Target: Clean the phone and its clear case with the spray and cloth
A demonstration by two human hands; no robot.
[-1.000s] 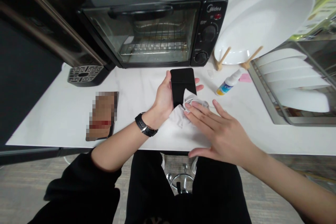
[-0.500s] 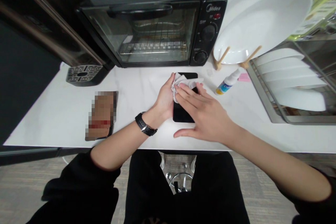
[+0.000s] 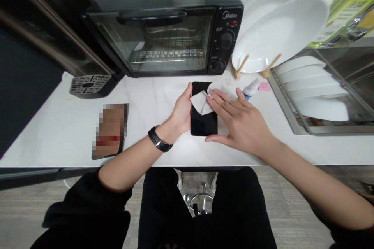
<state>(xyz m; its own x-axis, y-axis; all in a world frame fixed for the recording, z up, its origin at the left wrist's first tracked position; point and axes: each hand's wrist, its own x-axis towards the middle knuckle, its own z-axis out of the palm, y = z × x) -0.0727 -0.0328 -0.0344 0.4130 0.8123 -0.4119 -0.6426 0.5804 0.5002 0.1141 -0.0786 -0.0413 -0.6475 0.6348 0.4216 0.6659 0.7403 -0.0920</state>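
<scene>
A black phone or small tablet (image 3: 203,125) lies on the white counter, screen up. My left hand (image 3: 181,112) holds its left edge, with the thumb along the side. A light grey cloth (image 3: 201,102) covers part of the screen and reaches past its right edge. My right hand (image 3: 238,122) lies on the cloth with fingers stretched out and thumb apart, its fingertips pressing the cloth down. Just behind my right fingers stands or leans a small white spray bottle (image 3: 251,88), its lower part hidden.
A black toaster oven (image 3: 163,42) stands behind. White plates (image 3: 282,27) rest in a rack, and a metal dish rack (image 3: 295,124) holds bowls at right. A second, pixelated phone (image 3: 109,130) lies left, near a drip tray (image 3: 90,85).
My right hand and the cloth have slid to the right across the screen, uncovering its upper left part. The fingers are spread wider. The view has shifted slightly.
</scene>
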